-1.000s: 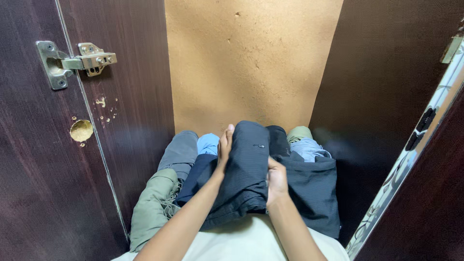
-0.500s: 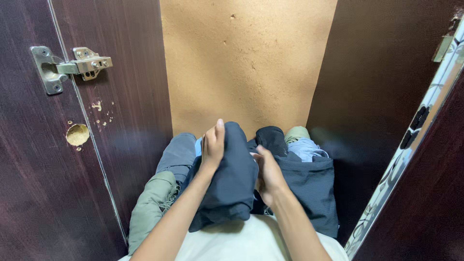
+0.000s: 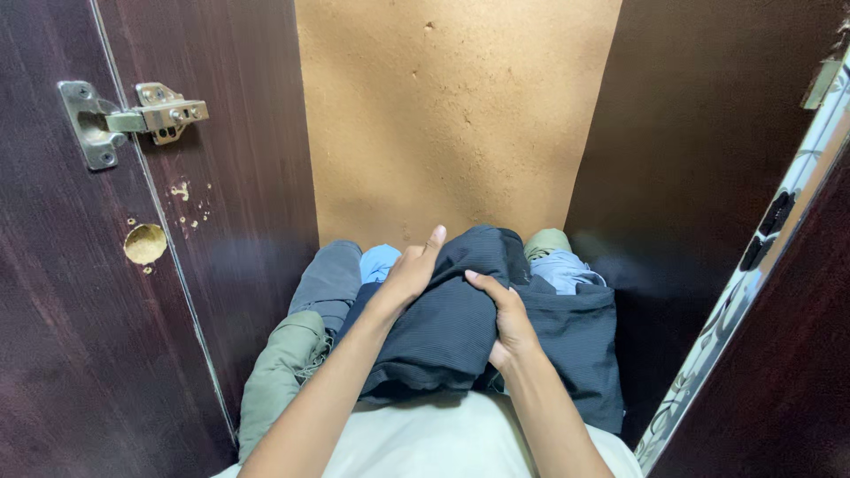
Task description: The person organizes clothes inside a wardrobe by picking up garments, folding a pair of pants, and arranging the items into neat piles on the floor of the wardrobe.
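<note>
1. Against the tan back panel (image 3: 456, 115) of the cupboard, we press a folded dark garment (image 3: 443, 327) onto the clothes pile.
2. Our left hand (image 3: 409, 274) lies flat, fingers extended, on its left edge.
3. Our right hand (image 3: 505, 314) curls around its right edge; it is nearer us.
4. Its long axis runs toward that panel.
5. No labels show.
</note>
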